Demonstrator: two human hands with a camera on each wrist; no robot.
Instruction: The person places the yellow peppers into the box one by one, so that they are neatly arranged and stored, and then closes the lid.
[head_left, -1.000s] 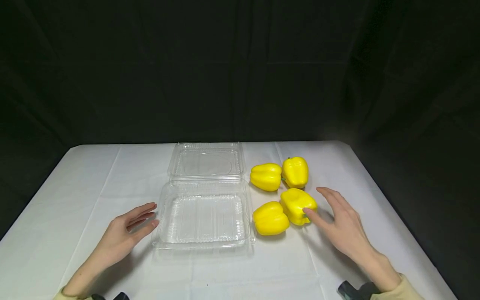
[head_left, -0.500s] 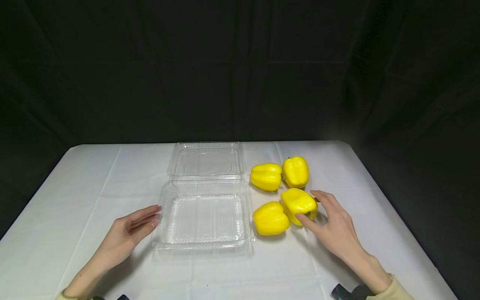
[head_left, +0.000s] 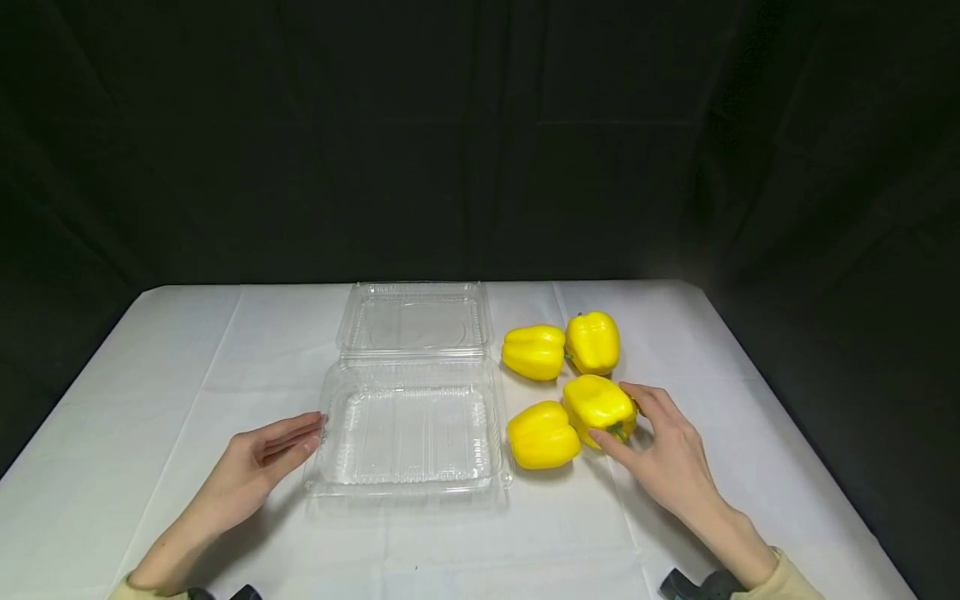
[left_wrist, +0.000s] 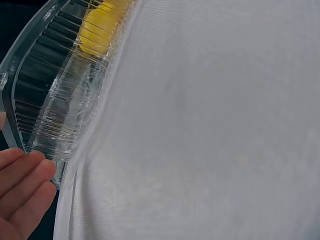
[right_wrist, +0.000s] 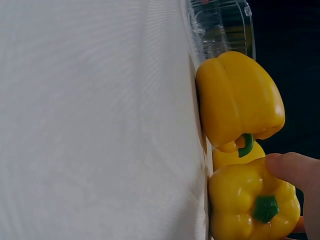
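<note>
My right hand [head_left: 675,462] holds the near right yellow bell pepper [head_left: 597,404] between thumb and fingers. In the right wrist view the thumb [right_wrist: 290,167] presses on this pepper's upper side, and its green stem [right_wrist: 266,208] faces the camera. Another bell pepper [head_left: 543,435] lies right beside it to the left. At the left, my left hand [head_left: 255,467] has its fingers nearly straight against the side of a clear plastic clamshell container [head_left: 408,485]. The left wrist view shows the fingertips [left_wrist: 35,157] at the ribbed wall, low near one corner.
The container's lid [head_left: 412,325] lies folded back, away from me. Two more yellow bell peppers, one on the left [head_left: 533,352] and one on the right [head_left: 593,342], sit behind the near pair. A white cloth covers the table [head_left: 442,550]; a black curtain [head_left: 480,142] hangs behind.
My right hand has moved left and closed its thumb and fingers onto the near right bell pepper. The left hand has shifted slightly right, up to the container's side.
</note>
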